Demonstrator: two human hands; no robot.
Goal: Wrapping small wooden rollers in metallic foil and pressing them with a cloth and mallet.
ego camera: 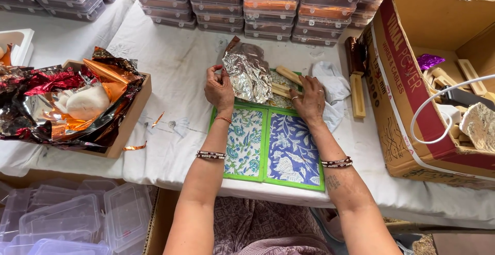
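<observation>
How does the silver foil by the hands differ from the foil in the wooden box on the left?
The silver foil is one small crumpled sheet on the green board, touched by the left hand. The box foil is a bigger heap, copper and red, wrapped around something white. Both are shiny and creased.

Both hands, left (218,89) and right (310,99), press silver foil (249,73) over wooden sticks (287,74).
</observation>
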